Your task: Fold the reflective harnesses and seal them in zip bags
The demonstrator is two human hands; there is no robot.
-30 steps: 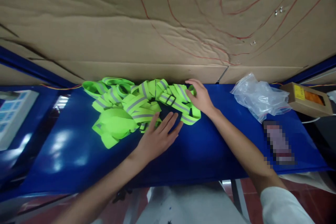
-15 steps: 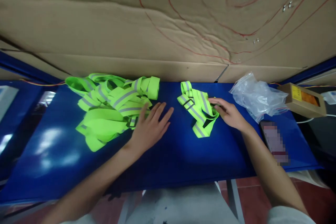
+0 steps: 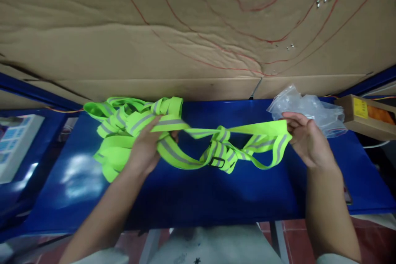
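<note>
A neon green reflective strap harness [image 3: 216, 150] with grey stripes and a black buckle is stretched out above the blue table [image 3: 216, 198]. My left hand [image 3: 147, 148] is closed on its left end, right beside a pile of the same green straps [image 3: 123, 132]. My right hand [image 3: 305, 138] is closed on its right end, just in front of a bunch of clear plastic bags [image 3: 309, 107].
A brown cardboard sheet [image 3: 198, 29] with red lines stands along the table's back edge. A small cardboard box [image 3: 368, 115] lies at the far right. A white scale [image 3: 15, 144] sits at the left. Red floor shows below the table.
My right hand pulled one harness away from the pile to the right. Both hands then took hold of it, lifted it and spread it out between them.
</note>
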